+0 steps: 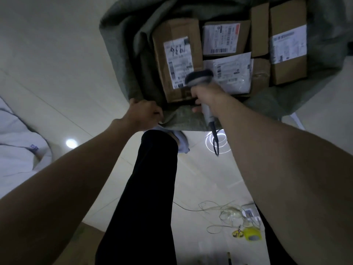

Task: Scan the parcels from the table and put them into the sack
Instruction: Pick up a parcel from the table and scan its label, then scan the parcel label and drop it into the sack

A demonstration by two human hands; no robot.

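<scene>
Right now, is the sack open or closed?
Open. The left hand grips the sack rim, and labelled parcels show inside its mouth.

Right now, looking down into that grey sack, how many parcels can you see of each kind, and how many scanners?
Brown cardboard boxes: 5 ()
White plastic mailer: 1
Handheld scanner: 1, held by the right hand
Total: 7, with the parcels lying in the sack whose edge the left hand grips.
</scene>
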